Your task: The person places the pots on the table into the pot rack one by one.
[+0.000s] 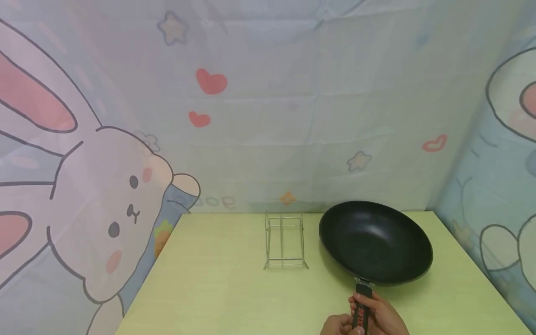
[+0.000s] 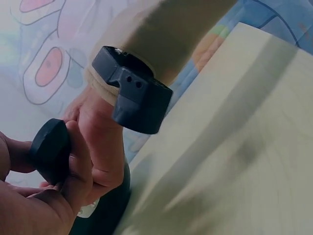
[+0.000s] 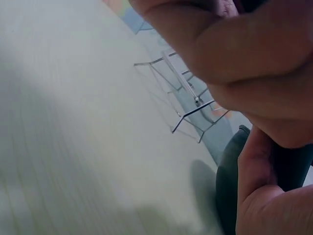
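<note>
A black frying pan (image 1: 374, 242) has its dark inside facing the head camera, over the right part of the table. My right hand (image 1: 383, 315) grips its black handle (image 1: 361, 316) close to the pan, the thumb lying along the top. Lower down, my left hand (image 1: 338, 324) holds the handle's end. The left wrist view shows the left hand's fingers and thumb round the handle end (image 2: 51, 152), with the right hand (image 2: 101, 134) just beyond. In the right wrist view the hands cover most of the handle, and only part of the pan (image 3: 229, 188) shows.
A metal wire rack (image 1: 281, 260) stands left of the pan, towards the back of the pale yellow-green table (image 1: 209, 288). Behind the table hangs a cartoon-printed cloth (image 1: 335, 107), which also runs along both sides.
</note>
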`<state>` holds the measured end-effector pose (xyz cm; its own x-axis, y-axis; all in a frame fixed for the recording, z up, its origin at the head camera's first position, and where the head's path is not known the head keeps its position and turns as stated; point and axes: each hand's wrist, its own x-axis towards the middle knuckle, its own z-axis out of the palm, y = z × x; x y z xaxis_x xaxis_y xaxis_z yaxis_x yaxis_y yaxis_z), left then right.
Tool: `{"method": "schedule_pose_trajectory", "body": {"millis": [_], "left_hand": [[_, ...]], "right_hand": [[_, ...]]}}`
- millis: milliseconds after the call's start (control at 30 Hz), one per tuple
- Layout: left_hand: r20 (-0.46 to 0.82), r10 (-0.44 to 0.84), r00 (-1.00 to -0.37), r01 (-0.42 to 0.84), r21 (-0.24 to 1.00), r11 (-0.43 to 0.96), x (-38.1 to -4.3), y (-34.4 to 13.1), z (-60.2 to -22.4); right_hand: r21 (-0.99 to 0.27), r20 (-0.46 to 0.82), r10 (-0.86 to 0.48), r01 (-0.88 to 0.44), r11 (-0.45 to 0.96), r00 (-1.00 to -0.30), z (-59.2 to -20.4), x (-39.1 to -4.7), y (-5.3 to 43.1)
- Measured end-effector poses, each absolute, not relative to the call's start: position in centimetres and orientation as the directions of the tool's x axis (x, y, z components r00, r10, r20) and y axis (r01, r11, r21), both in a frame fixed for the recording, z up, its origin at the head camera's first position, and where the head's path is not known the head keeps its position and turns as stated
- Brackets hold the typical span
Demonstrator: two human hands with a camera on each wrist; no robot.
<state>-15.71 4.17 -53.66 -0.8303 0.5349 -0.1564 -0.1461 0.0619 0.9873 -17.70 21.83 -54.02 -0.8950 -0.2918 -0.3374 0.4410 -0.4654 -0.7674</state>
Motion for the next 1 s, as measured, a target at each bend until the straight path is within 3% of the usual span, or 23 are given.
{"method": "schedule_pose_trajectory", "body": {"millis": [167, 400, 733, 867, 933, 1000], "left_hand": [[-0.112, 0.534, -0.838, -0.126, 0.992, 0.011, -15.5, 3.9, -53.5], [0.012, 0.631, -0.775, -0.126, 0.977, -0.174, -15.9, 3.2, -52.0], [-0.035, 0.579, -0.815, -0.116, 0.988, -0.103, -15.9, 2.9, -49.4], [-0.085, 0.54, -0.838, -0.063, 0.996, 0.059, -15.7, 2.9, -48.3], [-0.088, 0.487, -0.869, 0.034, 0.971, 0.236, -15.6, 3.2, -47.4], [-0.063, 0.419, -0.906, 0.168, 0.853, 0.493, -15.4, 3.8, -46.6]], "right_hand": [[-0.78, -0.294, -0.311, 0.415, -0.467, -0.904, -53.4, -17.8, 21.7], [-0.861, -0.285, -0.22, 0.35, -0.37, -0.933, -50.9, -18.1, 21.2], [-0.889, -0.317, -0.11, 0.335, -0.311, -0.942, -48.6, -18.4, 20.1], [-0.89, -0.314, -0.074, 0.321, -0.325, -0.946, -48.2, -18.4, 19.5], [-0.894, -0.303, -0.051, 0.302, -0.33, -0.952, -48.1, -18.3, 19.1], [-0.9, -0.286, -0.029, 0.279, -0.336, -0.958, -47.9, -18.4, 18.8]]}}
